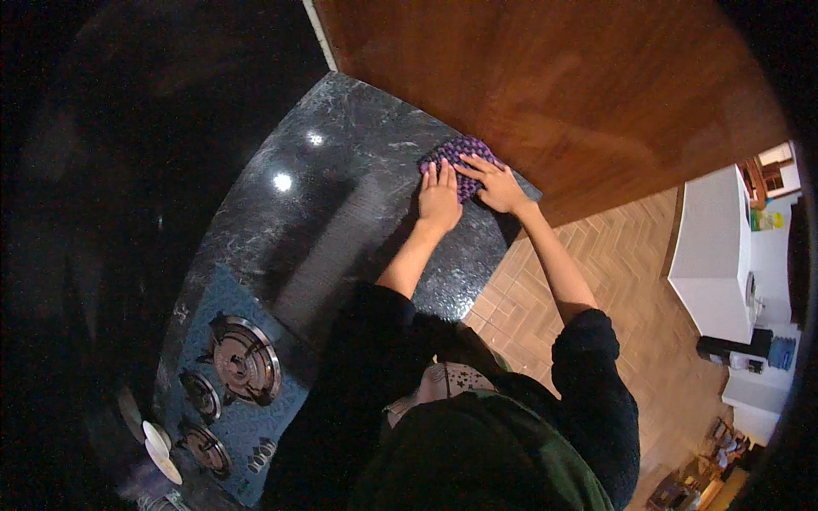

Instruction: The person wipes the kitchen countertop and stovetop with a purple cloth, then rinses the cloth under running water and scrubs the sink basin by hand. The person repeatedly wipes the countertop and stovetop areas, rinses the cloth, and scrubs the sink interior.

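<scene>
A purple and black patterned cloth (471, 148) lies on the dark marbled countertop (358, 134), near the edge where the counter meets a brown wooden panel. Flat on the cloth's lower left part rests my left hand (439, 199), its fingers extended. My right hand (498, 185) presses on the cloth's right side with its fingers spread. Both palms face down, and part of the cloth is hidden beneath them. The counter looks glossy around the cloth.
A gas hob (246, 361) with several burners is set in the counter at the lower left, with white dishes (161, 447) beyond it. The tall wooden panel (543, 83) borders the counter. Herringbone floor (594, 255) and white cabinets (709, 249) lie to the right.
</scene>
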The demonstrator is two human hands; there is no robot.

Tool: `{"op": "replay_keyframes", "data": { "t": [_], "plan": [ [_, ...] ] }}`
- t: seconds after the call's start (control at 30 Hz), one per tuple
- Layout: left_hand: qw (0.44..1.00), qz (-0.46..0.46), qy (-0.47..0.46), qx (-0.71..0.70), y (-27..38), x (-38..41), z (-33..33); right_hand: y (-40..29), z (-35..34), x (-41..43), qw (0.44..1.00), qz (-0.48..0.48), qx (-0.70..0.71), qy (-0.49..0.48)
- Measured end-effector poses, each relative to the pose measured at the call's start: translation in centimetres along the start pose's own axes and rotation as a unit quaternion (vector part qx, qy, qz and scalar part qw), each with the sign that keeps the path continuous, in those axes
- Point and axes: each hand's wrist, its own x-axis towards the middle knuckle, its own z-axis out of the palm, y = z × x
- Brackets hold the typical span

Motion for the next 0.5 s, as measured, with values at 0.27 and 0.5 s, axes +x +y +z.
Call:
{"op": "replay_keyframes", "data": {
  "t": [0.27, 0.5],
  "plan": [
    [0.993, 0.116, -0.008, 0.011, 11.9, -5.7, 3.0, 1.8, -1.0, -15.2, 0.999, 0.040, 0.019, -0.025],
    [0.953, 0.201, 0.010, -0.225, 16.7, -2.8, -1.7, 2.7, -4.4, -21.8, 0.967, 0.076, -0.202, 0.135]
  ]
}}
